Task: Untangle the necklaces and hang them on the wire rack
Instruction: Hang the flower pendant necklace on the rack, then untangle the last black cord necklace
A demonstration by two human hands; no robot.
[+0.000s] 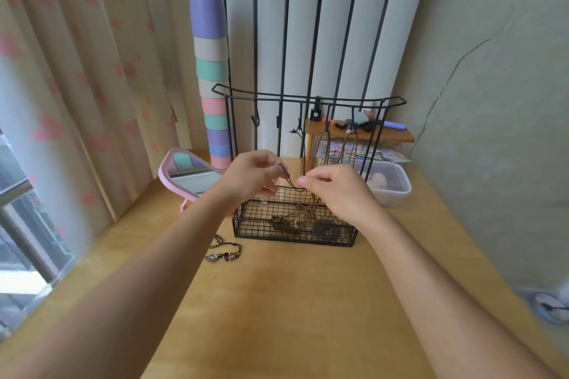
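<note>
A black wire rack with hooks along its top bar stands on the wooden table, with a mesh basket at its base. Brown cord necklaces hang from the right hooks, their pendants lying in the basket. My left hand and my right hand are held above the basket, each pinching one end of a thin dark cord that sags between them. A beaded necklace lies in a heap on the table, left of the basket.
A tall stack of pastel cups stands behind the rack's left side. A pink-framed mirror leans at the left. A clear plastic box and a small wooden shelf with small items sit at the right. Curtains hang at the left.
</note>
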